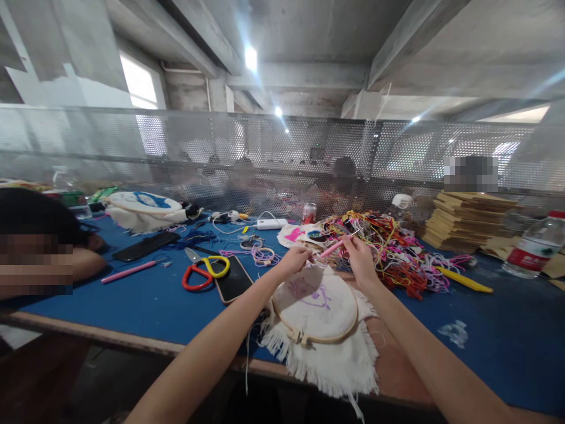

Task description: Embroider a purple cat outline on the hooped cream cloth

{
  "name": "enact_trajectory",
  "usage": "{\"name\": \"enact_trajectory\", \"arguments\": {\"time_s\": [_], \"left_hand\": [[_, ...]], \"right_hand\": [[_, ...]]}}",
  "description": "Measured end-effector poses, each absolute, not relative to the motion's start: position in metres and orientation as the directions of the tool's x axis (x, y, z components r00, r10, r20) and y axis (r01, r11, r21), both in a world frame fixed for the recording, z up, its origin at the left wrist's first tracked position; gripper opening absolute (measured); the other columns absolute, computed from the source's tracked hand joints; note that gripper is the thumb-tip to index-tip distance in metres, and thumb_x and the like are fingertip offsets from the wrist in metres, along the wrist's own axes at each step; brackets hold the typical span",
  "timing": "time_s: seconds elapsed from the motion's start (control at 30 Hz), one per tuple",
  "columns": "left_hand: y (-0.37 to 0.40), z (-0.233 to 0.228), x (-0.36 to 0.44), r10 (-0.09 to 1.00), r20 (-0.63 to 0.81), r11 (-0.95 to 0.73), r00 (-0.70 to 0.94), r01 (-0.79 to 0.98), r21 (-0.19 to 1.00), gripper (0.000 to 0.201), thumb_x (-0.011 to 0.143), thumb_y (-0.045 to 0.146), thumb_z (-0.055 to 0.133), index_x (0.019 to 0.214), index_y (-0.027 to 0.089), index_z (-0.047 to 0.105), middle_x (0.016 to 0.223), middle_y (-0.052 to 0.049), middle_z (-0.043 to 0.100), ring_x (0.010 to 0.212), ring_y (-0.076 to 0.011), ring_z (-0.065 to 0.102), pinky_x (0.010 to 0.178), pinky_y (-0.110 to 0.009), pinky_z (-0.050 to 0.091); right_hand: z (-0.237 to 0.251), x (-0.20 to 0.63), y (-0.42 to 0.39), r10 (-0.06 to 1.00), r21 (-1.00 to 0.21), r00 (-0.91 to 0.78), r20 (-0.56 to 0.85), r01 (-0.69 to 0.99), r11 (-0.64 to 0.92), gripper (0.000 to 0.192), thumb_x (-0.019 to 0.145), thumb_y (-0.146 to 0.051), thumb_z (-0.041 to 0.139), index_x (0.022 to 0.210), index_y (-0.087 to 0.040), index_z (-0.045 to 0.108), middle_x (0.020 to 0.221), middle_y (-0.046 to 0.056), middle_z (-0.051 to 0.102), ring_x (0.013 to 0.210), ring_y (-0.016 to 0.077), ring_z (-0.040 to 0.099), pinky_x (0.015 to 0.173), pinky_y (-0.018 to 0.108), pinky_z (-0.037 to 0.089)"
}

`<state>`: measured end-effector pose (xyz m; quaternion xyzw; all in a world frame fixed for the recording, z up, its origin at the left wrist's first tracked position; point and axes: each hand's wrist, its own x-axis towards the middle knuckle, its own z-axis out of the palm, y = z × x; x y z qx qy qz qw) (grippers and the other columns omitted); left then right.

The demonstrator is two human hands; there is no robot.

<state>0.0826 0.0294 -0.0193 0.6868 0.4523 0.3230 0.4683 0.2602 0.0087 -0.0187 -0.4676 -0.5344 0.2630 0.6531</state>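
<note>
Here, the right hand (358, 254) pinches a pink punch needle (332, 247); the left hand (293, 259) closes on something unseen. Below both fingers sits the embroidery hoop (315, 309); the tangled threads (388, 247) just beyond could snag.

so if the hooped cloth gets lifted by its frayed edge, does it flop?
Probably only at the edges: the embroidery hoop looks rigid and holds the cloth taut, while the frayed border hangs limp. Likely light, unlikely to roll lying flat.
</note>
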Motion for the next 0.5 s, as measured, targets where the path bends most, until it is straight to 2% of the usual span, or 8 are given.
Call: {"name": "enact_trajectory", "arguments": {"time_s": [0.27,0.5], "left_hand": [[0.027,-0.016,0.079,0.921,0.045,-0.196,0.388,0.36,0.912,0.045,0.07,0.057,0.055,0.054,0.017,0.044,0.038,0.009,0.029,0.036,-0.0052,0.025,0.04,-0.023,0.015],[0.038,-0.022,0.073,0.961,0.052,-0.161,0.272,0.397,0.904,0.04,0.068,0.05,0.06,0.053,0.015,0.047,0.04,0.007,0.035,0.038,-0.0059,0.028,0.042,-0.023,0.017]], "right_hand": [[-0.019,0.263,0.01,0.831,-0.886,0.31,0.461,0.207,0.414,0.04,0.073,-0.056,0.053,0.076,-0.018,0.061,0.063,0.0,0.052,0.058,0.0143,0.047,0.054,0.026,0.04],[-0.017,0.262,0.007,0.832,-0.885,0.307,0.462,0.22,0.411,0.038,0.074,-0.054,0.053,0.077,-0.017,0.061,0.06,-0.002,0.049,0.056,0.013,0.044,0.053,0.025,0.037]]}}
